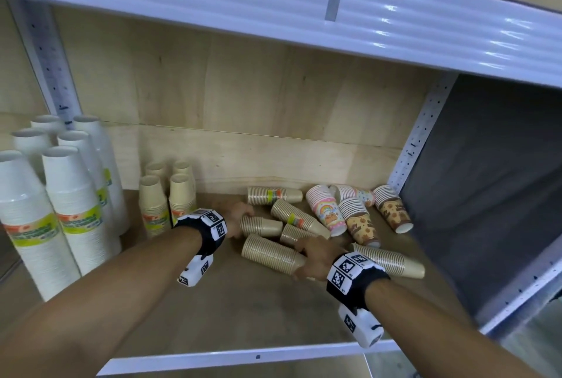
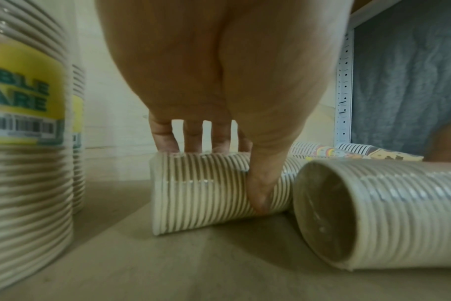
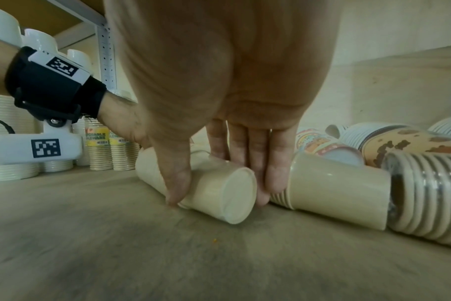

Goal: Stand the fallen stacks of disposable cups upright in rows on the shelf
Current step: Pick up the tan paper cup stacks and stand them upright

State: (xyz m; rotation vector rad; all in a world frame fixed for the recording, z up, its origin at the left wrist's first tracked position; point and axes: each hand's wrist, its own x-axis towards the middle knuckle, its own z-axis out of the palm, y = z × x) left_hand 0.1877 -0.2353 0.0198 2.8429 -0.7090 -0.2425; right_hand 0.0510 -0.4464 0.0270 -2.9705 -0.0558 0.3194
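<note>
Now | both hands clamped on fallen beige cup stacks: left hand [image 2: 227, 81], right hand [image 3: 219, 81] | label "…ABLE …ARE" [image 2: 18, 95]

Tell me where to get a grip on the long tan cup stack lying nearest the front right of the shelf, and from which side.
Take the long tan stack around its ribbed middle, coming from above with thumb and fingers on opposite sides. It lies flat on the shelf board, with its narrow closed end pointing right. The right hand is just to its left, already holding another fallen stack.
</note>
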